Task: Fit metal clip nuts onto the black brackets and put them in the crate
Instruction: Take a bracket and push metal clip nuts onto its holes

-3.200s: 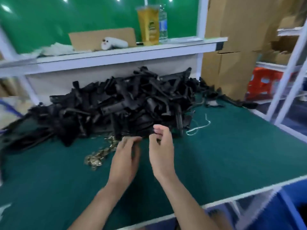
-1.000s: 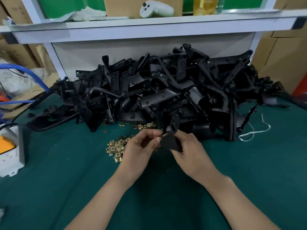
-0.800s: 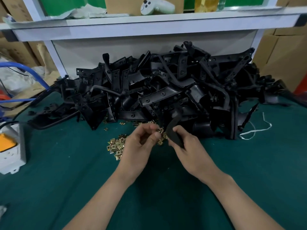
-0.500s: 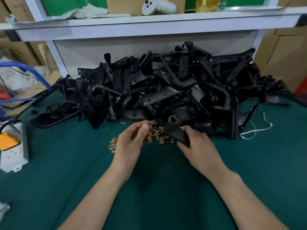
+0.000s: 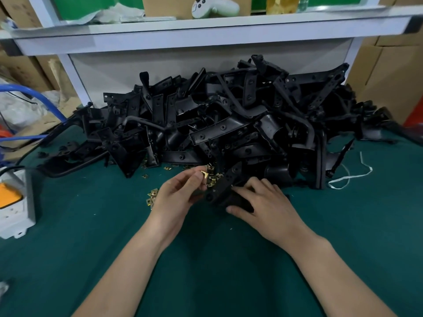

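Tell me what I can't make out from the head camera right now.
Crate: outside the head view.
Held bracket: near end covered by the right hand.
Clip nut pinched by the left hand: too small to tell its opening's direction.
Loose clip nuts: partly behind the left hand.

Gold nut being pinched in left hand; black bracket being gripped in right hand; loose nuts, bracket heap lying behind.

Left hand, right hand, both curled.
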`<state>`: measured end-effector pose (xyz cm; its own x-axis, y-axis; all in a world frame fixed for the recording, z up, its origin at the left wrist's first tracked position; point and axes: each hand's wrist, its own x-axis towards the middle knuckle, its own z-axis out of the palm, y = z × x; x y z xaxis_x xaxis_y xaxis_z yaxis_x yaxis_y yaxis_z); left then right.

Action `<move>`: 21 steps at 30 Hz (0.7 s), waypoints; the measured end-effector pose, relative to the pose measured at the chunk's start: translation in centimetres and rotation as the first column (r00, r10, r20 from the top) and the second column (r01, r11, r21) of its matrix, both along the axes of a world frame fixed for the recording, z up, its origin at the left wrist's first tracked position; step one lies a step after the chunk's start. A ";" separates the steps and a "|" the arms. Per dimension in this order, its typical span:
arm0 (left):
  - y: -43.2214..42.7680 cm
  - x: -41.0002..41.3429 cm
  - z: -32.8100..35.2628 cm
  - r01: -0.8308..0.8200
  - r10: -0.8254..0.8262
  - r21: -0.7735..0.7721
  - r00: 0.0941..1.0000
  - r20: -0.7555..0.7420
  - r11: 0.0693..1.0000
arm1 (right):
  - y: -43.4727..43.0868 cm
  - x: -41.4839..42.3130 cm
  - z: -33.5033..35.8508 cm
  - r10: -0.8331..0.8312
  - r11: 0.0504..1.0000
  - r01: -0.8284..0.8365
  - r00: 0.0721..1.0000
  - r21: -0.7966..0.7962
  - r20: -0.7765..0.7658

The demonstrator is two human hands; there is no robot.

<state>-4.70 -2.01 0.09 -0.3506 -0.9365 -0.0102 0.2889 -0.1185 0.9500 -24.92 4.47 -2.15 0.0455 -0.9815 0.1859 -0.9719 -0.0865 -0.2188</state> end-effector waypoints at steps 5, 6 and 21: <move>0.3 -0.4 0.0 0.007 -0.007 0.017 1.000 0.020 1.000 | -0.1 0.3 0.1 0.058 0.998 -0.058 0.998 0.004 -0.030; 0.4 -0.4 0.0 0.011 -0.012 0.016 0.999 0.030 1.000 | -0.1 0.3 0.0 0.074 0.997 -0.074 0.997 0.008 -0.034; 0.3 -0.3 -0.2 0.057 -0.047 -0.081 0.991 0.122 0.995 | -0.2 0.6 0.0 0.121 0.993 -0.121 0.993 -0.005 -0.010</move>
<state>-4.98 -1.67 -0.16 -0.4003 -0.9161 0.0229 0.1675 -0.0485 0.9847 -24.30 4.29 -2.15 0.1658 -0.9677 0.1899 -0.9563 -0.2048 -0.2087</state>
